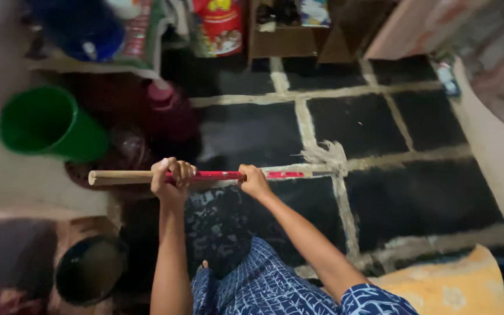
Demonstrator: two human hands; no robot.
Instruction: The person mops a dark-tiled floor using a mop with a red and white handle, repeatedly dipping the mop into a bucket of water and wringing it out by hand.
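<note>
Both my hands grip a long stick (pixel 123 176) held level across the middle of the view. It is bare wood at its left end and wrapped in red along the middle. My left hand (pixel 172 177) closes around the stick where the wood meets the red wrap. My right hand (pixel 255 182) grips the red part further right. At the stick's right end a pale stringy mop head (pixel 325 156) rests on the dark tiled floor (pixel 427 198) where two light grout lines cross. My blue patterned garment (pixel 263 286) fills the bottom centre.
A green bucket (pixel 48 123) lies at the left, with a maroon bottle (pixel 167 111) beside it. A blue container (pixel 83 26), a red packet (pixel 220 23) and a cardboard box (pixel 281 32) line the top. A dark round pot (pixel 88 269) sits bottom left, a yellow cloth (pixel 444 286) bottom right.
</note>
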